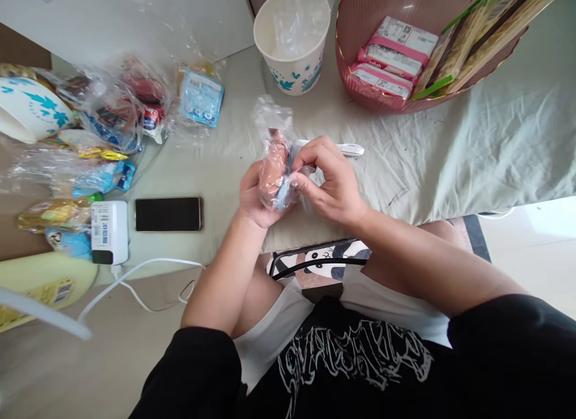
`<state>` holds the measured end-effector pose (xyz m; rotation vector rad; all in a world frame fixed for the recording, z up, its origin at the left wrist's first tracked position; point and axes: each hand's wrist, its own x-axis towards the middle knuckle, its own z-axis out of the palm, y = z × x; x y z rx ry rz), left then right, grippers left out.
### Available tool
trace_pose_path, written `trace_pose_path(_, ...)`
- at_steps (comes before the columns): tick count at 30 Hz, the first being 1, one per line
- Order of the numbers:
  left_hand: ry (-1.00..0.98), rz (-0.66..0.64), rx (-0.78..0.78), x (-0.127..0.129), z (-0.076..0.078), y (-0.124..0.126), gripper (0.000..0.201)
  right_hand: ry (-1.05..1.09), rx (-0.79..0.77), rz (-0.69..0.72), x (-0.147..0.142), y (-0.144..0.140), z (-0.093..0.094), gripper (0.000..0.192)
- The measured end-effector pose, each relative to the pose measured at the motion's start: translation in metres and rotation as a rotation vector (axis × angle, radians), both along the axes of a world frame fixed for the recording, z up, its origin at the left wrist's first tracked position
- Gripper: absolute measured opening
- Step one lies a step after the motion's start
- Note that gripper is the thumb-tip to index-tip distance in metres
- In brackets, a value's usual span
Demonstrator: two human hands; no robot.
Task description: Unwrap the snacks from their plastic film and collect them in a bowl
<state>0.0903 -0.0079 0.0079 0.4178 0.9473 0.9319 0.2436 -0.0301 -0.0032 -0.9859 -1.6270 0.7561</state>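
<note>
a: what do the hands hold?
b: left hand (252,197) is wrapped round a crinkly clear plastic packet (274,167) with something pinkish inside; right hand (330,182) pinches its edge, above the pale wrinkled sheet (450,149).
a: and nearby?
b: a round paper cup (292,41) beyond, a ribbed pink basket (360,53), a flat black phone (168,214) and glossy wrapped snacks (121,107) to the left.

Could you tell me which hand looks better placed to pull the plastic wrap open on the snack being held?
Probably the right hand: its fingertips already pinch the wrap at the snack's side, while the left hand cups the snack from below and steadies it.
</note>
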Motion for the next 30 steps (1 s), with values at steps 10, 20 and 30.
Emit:
trace_pose_path(10, 0.023, -0.299, -0.106, 0.004, 0.006, -0.007, 0.047, 0.272, -0.388, 0.266, 0.008, 0.010, -0.014, 0.089)
trace_pose_path(20, 0.372, -0.034, 0.490, -0.005, -0.010, -0.011, 0.074, 0.209, -0.299, 0.003, 0.007, 0.015, -0.012, 0.053)
trace_pose_path(30, 0.154, 0.052, 0.170, -0.028, 0.001, -0.001, 0.034, 0.332, -0.468, 0.028, 0.006, 0.024, -0.035, 0.048)
